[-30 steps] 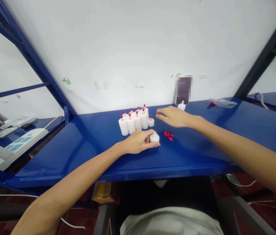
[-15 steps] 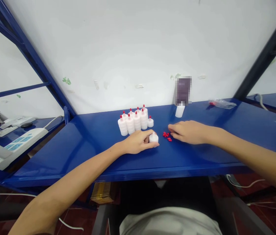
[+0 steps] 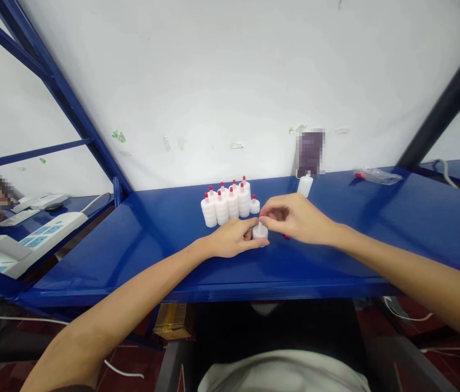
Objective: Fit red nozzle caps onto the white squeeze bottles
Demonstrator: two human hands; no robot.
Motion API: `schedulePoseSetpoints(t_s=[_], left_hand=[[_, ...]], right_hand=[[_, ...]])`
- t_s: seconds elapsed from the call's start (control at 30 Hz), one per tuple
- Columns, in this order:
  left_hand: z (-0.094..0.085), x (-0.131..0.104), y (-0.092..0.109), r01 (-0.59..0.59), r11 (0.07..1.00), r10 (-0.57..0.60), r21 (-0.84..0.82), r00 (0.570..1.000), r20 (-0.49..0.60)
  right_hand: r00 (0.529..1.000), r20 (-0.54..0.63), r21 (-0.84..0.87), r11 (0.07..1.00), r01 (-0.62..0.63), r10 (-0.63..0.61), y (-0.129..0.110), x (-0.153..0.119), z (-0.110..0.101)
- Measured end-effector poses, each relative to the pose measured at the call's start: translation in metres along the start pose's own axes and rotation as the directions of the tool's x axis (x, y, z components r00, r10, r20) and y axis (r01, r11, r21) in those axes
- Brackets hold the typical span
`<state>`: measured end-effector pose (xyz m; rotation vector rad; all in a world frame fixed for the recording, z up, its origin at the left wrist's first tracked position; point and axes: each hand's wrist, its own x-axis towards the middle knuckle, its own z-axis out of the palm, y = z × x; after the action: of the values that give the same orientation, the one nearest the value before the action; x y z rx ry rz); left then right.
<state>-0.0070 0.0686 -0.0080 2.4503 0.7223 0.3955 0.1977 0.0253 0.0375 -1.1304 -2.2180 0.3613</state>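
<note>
Head view shows my left hand [image 3: 232, 238] resting on the glossy blue metal bench [image 3: 140, 250], its fingers wrapped round the body of a small white plastic squeeze bottle [image 3: 259, 232] that stands upright near the front middle of the bench. My right hand [image 3: 297, 218] sits just above and beside it, thumb and forefinger pinched together over the nozzle; a small red plastic cap seems to be between them, though it is too tiny for me to be sure. A few loose red caps [image 3: 286, 236] peek out from under that hand.

I judge the bottle light, thin-walled and a bit soft, so it would dent under a hard squeeze and could skate on the slick paint. The body low down is the place to hold it, leaving the nozzle free.

Just behind stands a tight cluster of white capped bottles with red tips [image 3: 230, 202]. Farther back, near the wall, is a lone white bottle without a cap [image 3: 305, 185], and a clear plastic bag [image 3: 376, 175] lies well off to the right.
</note>
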Motion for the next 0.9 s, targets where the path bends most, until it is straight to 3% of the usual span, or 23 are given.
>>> schedulePoseSetpoints(t_s=[0.17, 0.4, 0.7, 0.9], left_hand=[[0.001, 0.0, -0.001, -0.001, 1.0, 0.001, 0.02, 1.0, -0.006], [0.002, 0.0, -0.003, -0.028, 1.0, 0.029, 0.011, 1.0, -0.01], [0.0, 0.001, -0.003, -0.022, 1.0, 0.022, 0.002, 1.0, -0.023], [-0.001, 0.0, -0.001, -0.025, 1.0, 0.025, -0.003, 1.0, -0.007]], right_hand=[[0.996, 0.012, -0.135, 0.987, 0.087, -0.087, 0.008, -0.004, 0.01], [0.984, 0.132, -0.297, 0.942, 0.157, -0.122, 0.007, -0.007, 0.011], [0.986, 0.132, -0.33, 0.934, 0.138, -0.099, 0.006, -0.009, 0.016], [0.985, 0.154, -0.483, 0.864, 0.142, -0.076, 0.005, -0.011, 0.021]])
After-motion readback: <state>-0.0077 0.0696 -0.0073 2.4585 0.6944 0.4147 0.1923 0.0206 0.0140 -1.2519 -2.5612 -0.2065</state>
